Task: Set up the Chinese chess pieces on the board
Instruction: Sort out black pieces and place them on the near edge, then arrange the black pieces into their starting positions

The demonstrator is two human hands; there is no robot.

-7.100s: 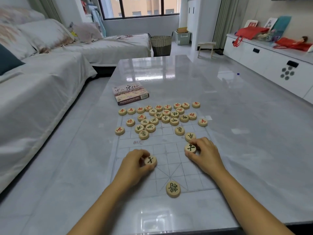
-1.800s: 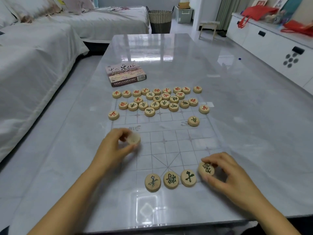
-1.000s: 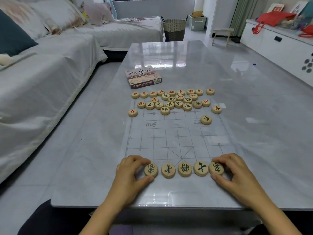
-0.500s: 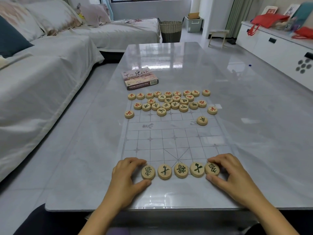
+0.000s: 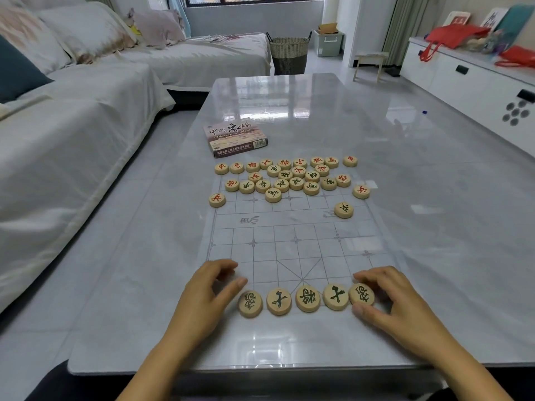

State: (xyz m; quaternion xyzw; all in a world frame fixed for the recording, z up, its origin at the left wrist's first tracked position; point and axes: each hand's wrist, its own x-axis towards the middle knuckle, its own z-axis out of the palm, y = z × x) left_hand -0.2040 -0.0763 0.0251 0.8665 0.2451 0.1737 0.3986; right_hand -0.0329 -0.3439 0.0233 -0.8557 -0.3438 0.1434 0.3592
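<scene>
A clear plastic chess board (image 5: 315,247) with a printed grid lies on the grey marble table. Several round wooden black-marked pieces form a row (image 5: 307,298) along the board's near edge. My left hand (image 5: 207,296) rests just left of the row's leftmost piece (image 5: 250,303), fingers apart and holding nothing. My right hand (image 5: 405,308) pinches the row's rightmost piece (image 5: 362,295) between thumb and fingers. A cluster of red and black pieces (image 5: 289,176) crowds the board's far end. One black piece (image 5: 343,210) sits alone near the river line.
The chess box (image 5: 236,137) lies beyond the board's far left corner. Red pieces sit at the board's left edge (image 5: 217,200) and right edge (image 5: 361,191). A white-covered sofa (image 5: 72,146) runs along the left; a white cabinet (image 5: 469,82) stands at the right.
My left hand has let go of the leftmost row piece and drawn slightly away to the left. My right hand stays on the rightmost piece. The near row now holds several pieces.
</scene>
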